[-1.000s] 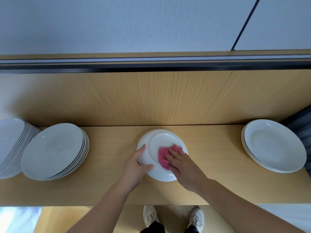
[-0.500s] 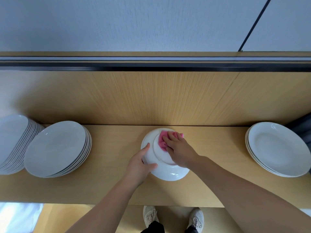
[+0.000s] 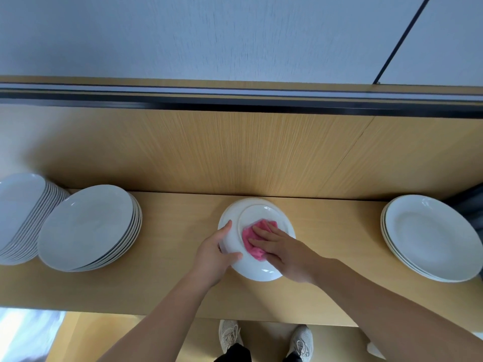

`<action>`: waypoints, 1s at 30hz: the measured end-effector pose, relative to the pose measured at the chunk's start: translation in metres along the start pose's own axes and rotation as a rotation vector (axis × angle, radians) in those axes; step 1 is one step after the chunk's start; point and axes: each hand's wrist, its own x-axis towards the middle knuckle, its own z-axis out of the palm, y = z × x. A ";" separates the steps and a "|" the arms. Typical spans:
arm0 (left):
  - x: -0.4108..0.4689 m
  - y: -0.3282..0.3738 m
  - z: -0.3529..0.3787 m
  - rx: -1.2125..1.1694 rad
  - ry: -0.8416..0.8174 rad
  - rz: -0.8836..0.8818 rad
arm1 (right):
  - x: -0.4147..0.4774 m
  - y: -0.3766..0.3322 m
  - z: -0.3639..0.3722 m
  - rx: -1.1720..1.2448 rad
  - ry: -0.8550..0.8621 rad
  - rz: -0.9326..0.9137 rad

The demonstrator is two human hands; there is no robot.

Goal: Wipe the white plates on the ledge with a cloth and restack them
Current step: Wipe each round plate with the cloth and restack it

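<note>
Risk: upturned plate could skid off ledge under hard wiping. Left hand grip clamped on plate rim; right hand grip apart, flat on cloth.

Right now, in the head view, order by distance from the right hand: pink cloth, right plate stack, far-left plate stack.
1. pink cloth, under the right hand on the upturned plate.
2. right plate stack, ledge's right end.
3. far-left plate stack, ledge's left end.

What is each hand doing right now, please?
Left hand: grips the plate by its rim.
Right hand: open, pressing the cloth flat.
</note>
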 end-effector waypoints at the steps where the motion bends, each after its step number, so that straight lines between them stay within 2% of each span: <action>1: 0.000 0.000 0.000 -0.004 -0.002 0.002 | -0.005 0.003 0.000 0.003 -0.003 -0.007; 10: 0.004 -0.002 -0.004 0.002 -0.010 -0.009 | -0.024 0.030 -0.004 -0.061 0.048 -0.054; 18: 0.003 0.003 -0.001 -0.001 -0.004 -0.002 | -0.028 0.051 -0.005 -0.173 0.260 -0.055; 22: 0.001 0.010 0.000 -0.008 0.015 0.024 | -0.037 0.047 -0.019 -0.035 0.361 0.096; 30: -0.018 0.036 0.022 -0.158 0.029 -0.010 | -0.056 0.034 -0.051 0.062 0.425 0.038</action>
